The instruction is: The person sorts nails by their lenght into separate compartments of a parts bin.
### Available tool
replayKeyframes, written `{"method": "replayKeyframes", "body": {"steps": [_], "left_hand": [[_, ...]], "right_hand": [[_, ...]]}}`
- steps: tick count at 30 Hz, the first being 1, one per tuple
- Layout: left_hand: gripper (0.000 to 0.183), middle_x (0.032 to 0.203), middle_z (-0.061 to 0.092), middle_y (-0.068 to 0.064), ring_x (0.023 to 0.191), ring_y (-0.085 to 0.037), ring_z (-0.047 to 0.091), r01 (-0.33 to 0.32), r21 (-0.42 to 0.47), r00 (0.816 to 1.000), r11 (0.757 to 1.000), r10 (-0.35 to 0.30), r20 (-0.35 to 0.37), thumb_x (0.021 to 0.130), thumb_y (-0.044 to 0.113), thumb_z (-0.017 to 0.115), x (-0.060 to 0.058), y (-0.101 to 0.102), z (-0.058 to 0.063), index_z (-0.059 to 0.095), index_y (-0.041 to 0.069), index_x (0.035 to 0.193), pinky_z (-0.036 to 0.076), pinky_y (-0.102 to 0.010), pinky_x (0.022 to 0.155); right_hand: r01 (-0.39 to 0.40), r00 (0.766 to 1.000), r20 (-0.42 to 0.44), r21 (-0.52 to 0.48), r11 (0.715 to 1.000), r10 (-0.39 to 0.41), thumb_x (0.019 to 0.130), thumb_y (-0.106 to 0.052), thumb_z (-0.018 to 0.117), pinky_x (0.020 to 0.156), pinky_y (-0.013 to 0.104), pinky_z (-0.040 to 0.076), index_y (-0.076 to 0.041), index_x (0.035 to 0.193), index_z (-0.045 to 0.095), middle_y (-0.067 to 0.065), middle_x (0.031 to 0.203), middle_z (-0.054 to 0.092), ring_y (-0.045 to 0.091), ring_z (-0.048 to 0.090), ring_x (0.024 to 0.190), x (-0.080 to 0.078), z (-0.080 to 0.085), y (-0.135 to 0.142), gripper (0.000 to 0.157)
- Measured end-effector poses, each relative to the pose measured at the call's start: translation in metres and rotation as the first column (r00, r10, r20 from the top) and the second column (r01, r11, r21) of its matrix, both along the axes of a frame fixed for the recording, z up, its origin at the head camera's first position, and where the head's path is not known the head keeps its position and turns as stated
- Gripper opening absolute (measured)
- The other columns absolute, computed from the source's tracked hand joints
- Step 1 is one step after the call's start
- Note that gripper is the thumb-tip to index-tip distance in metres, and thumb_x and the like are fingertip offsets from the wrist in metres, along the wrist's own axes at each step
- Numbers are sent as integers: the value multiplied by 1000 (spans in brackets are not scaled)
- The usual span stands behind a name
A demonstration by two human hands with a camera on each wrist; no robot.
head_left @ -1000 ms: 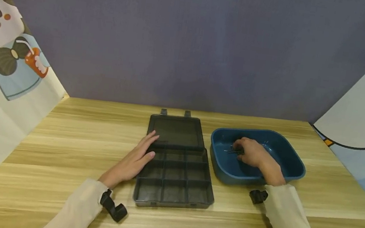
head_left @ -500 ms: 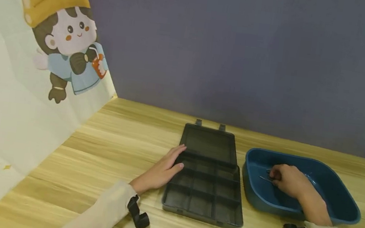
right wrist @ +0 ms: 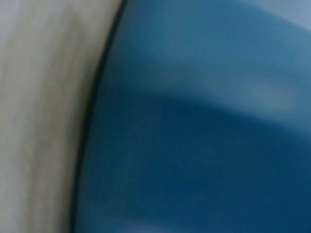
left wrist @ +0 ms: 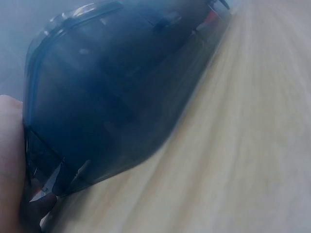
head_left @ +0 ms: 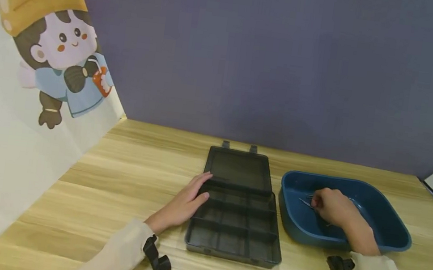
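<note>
A dark translucent compartment box [head_left: 231, 258] lies unfolded on the table, its lid [head_left: 240, 169] laid back toward the wall. My left hand [head_left: 181, 205] rests along the box's left edge, fingers extended, thumb over the compartments. To the right stands a blue plastic basin [head_left: 342, 246]. Inside it, my right hand [head_left: 335, 208] reaches down with bent fingers. Thin metal pieces [head_left: 306, 203] lie beside its fingertips, too small to identify. The fingertips are hidden, so whether they pinch a piece cannot be told. The basin wall [right wrist: 194, 160] fills most of the right wrist view.
The wood-grain table [head_left: 120, 195] runs back to a dark grey-blue wall [head_left: 269, 69]. A white panel with a cartoon figure [head_left: 64, 53] closes the left side. Black camera mounts [head_left: 156, 258] sit on both wrists.
The head view has turned left, so box and basin sit farther right in it. My right hand shifts slightly among the metal pieces in the basin. My left hand stays on the box edge.
</note>
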State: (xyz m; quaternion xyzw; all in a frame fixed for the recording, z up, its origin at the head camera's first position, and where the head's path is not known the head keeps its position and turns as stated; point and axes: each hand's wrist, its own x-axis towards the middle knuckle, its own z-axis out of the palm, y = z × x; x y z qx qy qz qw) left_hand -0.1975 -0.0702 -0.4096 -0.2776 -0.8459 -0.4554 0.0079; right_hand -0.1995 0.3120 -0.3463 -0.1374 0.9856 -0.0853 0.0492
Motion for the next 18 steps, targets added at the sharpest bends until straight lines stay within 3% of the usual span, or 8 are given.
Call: {"method": "replayKeyframes", "body": {"steps": [3, 8, 12, 18], "left_hand": [[50, 153, 29, -19, 141, -37, 27, -2, 3, 1000, 1000, 2, -19, 99, 15, 45, -2, 2, -6, 33, 1, 146, 24, -56, 113], [49, 151, 31, -22, 139, -41, 29, -34, 19, 998, 999, 35, -48, 99, 13, 45, -3, -7, -8, 34, -1, 145, 24, -60, 110], [49, 152, 30, -22, 139, -41, 29, 2, 19, 998, 1000, -1, -57, 99, 13, 44, -7, 3, -13, 33, -1, 145, 25, -61, 110], [49, 151, 30, -23, 139, -41, 29, 2, 13, 998, 1000, -2, -57, 99, 13, 44, -7, 2, -12, 33, -2, 145, 25, -60, 110]], "right_hand": [[42, 999, 26, 4, 999, -42, 80, 4, 56, 56, 30, 39, -10, 75, 59, 0, 70, 54, 15, 44, 60, 4, -5, -1, 15], [28, 997, 67, -8, 1000, -28, 78, 8, 53, 58, 29, 36, -10, 77, 58, 1, 70, 51, 15, 42, 61, -7, -4, -11, 18], [40, 997, 61, -19, 999, -38, 75, 11, 54, 58, 29, 34, -9, 77, 56, 0, 67, 47, 15, 40, 60, -3, -5, -1, 20], [-3, 1000, 26, -60, 998, 5, 72, 12, 56, 59, 28, 34, -8, 78, 56, 0, 66, 45, 15, 40, 61, -4, -5, -1, 21]]}}
